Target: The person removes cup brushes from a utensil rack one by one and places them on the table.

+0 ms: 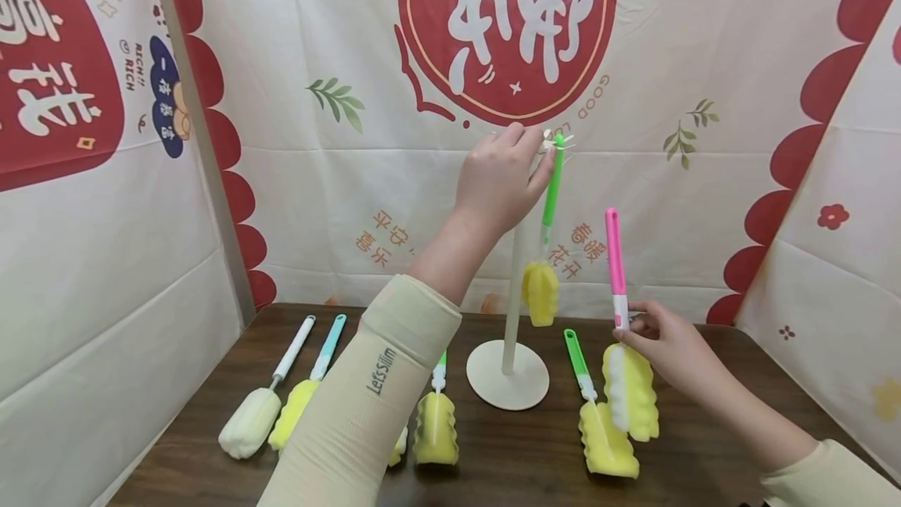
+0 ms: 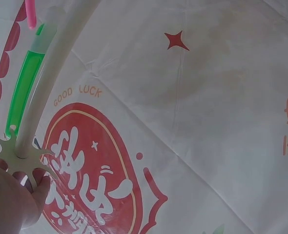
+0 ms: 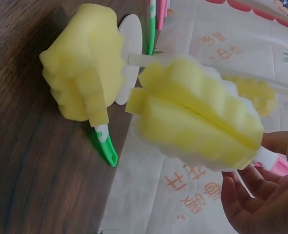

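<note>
At the top of a white stand point(image 1: 516, 296), my left hand point(image 1: 501, 178) grips the hooked top disc point(image 2: 24, 158), largely covering it in the head view. A sponge brush with a green handle point(image 1: 552, 194) hangs from one of its hooks, yellow head down beside the pole. My right hand point(image 1: 665, 344) pinches a second sponge brush point(image 1: 615, 257) low on its pink and white handle, right of the stand. This brush is upright, handle up, and its yellow and white sponge head point(image 3: 202, 117) hangs below the fingers.
On the dark wooden table lie a green-handled brush point(image 1: 608, 440) at right, another green one point(image 1: 436, 429) in front of the stand, and white point(image 1: 246, 422) and blue-handled point(image 1: 328, 346) brushes at left. My left forearm hides part of a further sponge. Printed cloth point(image 1: 338, 202) encloses the back and sides.
</note>
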Available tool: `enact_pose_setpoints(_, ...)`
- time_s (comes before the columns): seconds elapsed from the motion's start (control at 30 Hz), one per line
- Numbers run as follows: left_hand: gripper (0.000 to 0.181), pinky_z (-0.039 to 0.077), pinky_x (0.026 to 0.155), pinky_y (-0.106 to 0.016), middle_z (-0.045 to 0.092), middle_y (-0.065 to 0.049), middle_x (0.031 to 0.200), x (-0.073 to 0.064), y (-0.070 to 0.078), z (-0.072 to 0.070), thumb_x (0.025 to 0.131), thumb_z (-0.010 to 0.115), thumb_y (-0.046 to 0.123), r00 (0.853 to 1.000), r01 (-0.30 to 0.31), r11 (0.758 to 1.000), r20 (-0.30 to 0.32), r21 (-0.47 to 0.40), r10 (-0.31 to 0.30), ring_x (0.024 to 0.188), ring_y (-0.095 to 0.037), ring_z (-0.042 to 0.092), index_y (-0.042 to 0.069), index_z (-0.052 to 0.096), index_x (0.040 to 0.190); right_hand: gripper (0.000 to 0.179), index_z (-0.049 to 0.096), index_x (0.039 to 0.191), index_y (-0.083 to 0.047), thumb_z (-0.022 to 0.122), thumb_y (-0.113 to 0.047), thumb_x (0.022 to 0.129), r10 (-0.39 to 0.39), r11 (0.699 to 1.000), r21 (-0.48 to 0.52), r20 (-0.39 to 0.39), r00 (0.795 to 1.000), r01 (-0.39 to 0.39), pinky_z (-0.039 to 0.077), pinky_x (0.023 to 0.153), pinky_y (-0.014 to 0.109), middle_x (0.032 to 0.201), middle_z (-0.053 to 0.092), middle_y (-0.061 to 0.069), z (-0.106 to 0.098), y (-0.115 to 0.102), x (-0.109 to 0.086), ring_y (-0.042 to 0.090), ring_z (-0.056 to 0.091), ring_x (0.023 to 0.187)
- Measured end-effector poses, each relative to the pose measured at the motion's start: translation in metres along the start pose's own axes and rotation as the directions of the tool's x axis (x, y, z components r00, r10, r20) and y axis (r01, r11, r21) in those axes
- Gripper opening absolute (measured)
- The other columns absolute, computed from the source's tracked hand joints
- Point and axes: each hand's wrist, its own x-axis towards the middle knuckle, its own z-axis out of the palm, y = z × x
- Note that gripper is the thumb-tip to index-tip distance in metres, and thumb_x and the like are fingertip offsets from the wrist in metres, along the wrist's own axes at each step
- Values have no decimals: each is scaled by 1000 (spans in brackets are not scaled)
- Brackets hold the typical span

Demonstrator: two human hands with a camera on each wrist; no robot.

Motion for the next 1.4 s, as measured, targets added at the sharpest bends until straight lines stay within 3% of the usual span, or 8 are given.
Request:
enact_pose_setpoints(0.17, 38, 43, 83, -15, 64, 5, 106, -1, 0, 0, 100, 44, 41, 1000, -4, 1000, -17, 3, 4, 92, -10, 60, 18, 61, 124, 40, 54, 118, 7, 71, -13, 89, 22, 999, -31, 30, 999, -21, 43, 59, 28, 83, 63, 4, 0, 6, -1, 17, 53, 73)
enact_pose_setpoints(0.4, 40, 42, 85, -14, 65, 4, 109, 0, 0, -1, 101, 42, 43, 1000, 6, 1000, 11, -2, -6, 95, -11, 61, 17, 60, 125, 37, 56, 115, 7, 71, -13, 88, 50, 997, -55, 60, 997, -47, 40, 53, 28, 78, 59, 3, -1, 15, -2, 15, 48, 65)
enact_pose_setpoints(0.77, 41, 42, 86, -13, 65, 4, 110, 0, 0, -2, 100, 43, 43, 1000, 7, 1000, 10, -10, -7, 96, -11, 61, 17, 60, 127, 41, 53, 115, 11, 70, -16, 89, 122, 989, -101, 119, 985, -110, 39, 50, 29, 74, 56, 4, -4, 32, -1, 17, 48, 63)
enact_pose_setpoints(0.97, 41, 42, 87, -13, 65, 4, 111, -1, -1, -2, 101, 43, 43, 1000, 5, 1000, 7, -9, -5, 97, -11, 62, 17, 60, 126, 49, 51, 116, 16, 70, -18, 88, 178, 979, -125, 149, 973, -160, 42, 53, 31, 75, 56, 5, -3, 39, 2, 19, 50, 65)
enact_pose_setpoints(1.4, 40, 42, 87, -13, 65, 4, 110, 0, -1, -2, 101, 42, 43, 1000, 8, 1000, 9, -11, -8, 96, -11, 61, 16, 60, 124, 48, 52, 108, 19, 71, -18, 85, 219, 972, -127, 195, 956, -197, 45, 60, 34, 79, 58, 8, 3, 60, 6, 20, 54, 71)
